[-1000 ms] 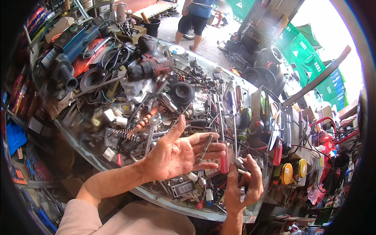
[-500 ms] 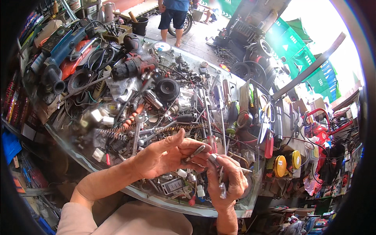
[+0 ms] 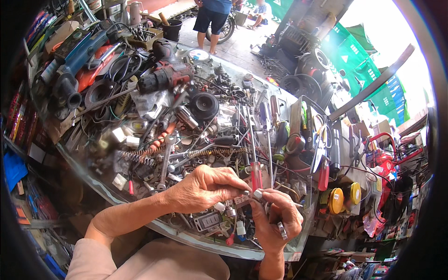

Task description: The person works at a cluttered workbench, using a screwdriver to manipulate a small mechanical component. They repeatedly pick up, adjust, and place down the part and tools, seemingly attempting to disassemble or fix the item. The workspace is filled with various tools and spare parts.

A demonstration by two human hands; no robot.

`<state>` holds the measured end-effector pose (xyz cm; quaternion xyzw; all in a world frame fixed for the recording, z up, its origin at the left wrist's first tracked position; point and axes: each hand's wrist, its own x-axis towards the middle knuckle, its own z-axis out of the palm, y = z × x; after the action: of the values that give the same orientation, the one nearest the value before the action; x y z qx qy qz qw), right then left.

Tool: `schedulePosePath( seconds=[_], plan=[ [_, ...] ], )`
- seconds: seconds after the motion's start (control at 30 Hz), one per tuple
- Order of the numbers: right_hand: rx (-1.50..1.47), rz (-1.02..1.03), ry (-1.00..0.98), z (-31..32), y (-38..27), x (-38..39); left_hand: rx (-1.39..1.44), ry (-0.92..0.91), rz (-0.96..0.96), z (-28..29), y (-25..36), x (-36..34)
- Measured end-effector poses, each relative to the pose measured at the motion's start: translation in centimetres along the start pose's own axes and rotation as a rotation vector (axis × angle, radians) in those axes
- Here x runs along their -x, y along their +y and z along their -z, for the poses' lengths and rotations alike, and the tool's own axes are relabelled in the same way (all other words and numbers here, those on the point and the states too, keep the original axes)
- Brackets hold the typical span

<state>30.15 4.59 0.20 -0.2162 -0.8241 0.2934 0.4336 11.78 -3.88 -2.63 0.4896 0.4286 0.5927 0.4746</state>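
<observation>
My left hand (image 3: 200, 189) is closed in a pinch, thumb and forefinger on a short dark metal pin (image 3: 246, 192), most of which the fingers hide. Just beside that pin, the thumb and forefinger of my right hand (image 3: 278, 212) grip a small silver metal piece (image 3: 258, 192). Another shiny metal part (image 3: 282, 230) shows against the right hand's lower fingers; I cannot tell whether the two are joined. Both hands hover over the near edge of a glass-topped table (image 3: 186, 239). Beyond the fingertips lies a red-handled screwdriver (image 3: 256, 175).
Tools and loose parts crowd the tabletop: a drill (image 3: 165, 77), a blue angle grinder (image 3: 84, 53), a black round part (image 3: 204, 106), a spanner (image 3: 165, 161) and long springs (image 3: 214, 151). Scissors (image 3: 319, 154) and yellow-lidded jars (image 3: 336, 200) are on the right. A person (image 3: 212, 21) stands beyond.
My left hand has turned from open-palmed to a downward pinch, bringing the pin up to the silver piece. My right hand has shifted slightly right. The view has moved slightly.
</observation>
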Motion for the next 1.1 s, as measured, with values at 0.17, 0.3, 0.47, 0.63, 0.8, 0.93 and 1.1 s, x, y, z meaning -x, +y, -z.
schedulePosePath(
  seconds=[0.17,0.3,0.47,0.63,0.8,0.93,1.1],
  plan=[
    [0.020,0.006,-0.054,0.0,0.0,0.0,-0.066,0.065,-0.067,-0.2,0.3,0.0],
    [0.027,-0.019,-0.072,-0.1,-0.5,-0.1,-0.175,0.076,-0.117,-0.4,0.8,0.0],
    [0.047,-0.006,-0.122,0.0,-0.8,-0.2,-0.258,0.076,-0.158,-0.3,1.1,0.0],
    [0.070,0.040,-0.084,-0.2,-0.2,0.0,-0.250,0.073,-0.174,-0.5,1.7,-0.1],
    [0.101,0.058,-0.103,-0.3,-0.4,-0.1,-0.283,0.036,-0.158,-0.2,2.0,-0.1],
    [0.122,0.042,-0.183,0.2,-1.0,-0.4,-0.199,0.016,-0.080,-0.1,2.2,0.1],
    [0.192,0.098,-0.203,0.4,-0.9,-0.5,-0.142,0.015,-0.032,-0.3,2.2,0.2]
  ],
)
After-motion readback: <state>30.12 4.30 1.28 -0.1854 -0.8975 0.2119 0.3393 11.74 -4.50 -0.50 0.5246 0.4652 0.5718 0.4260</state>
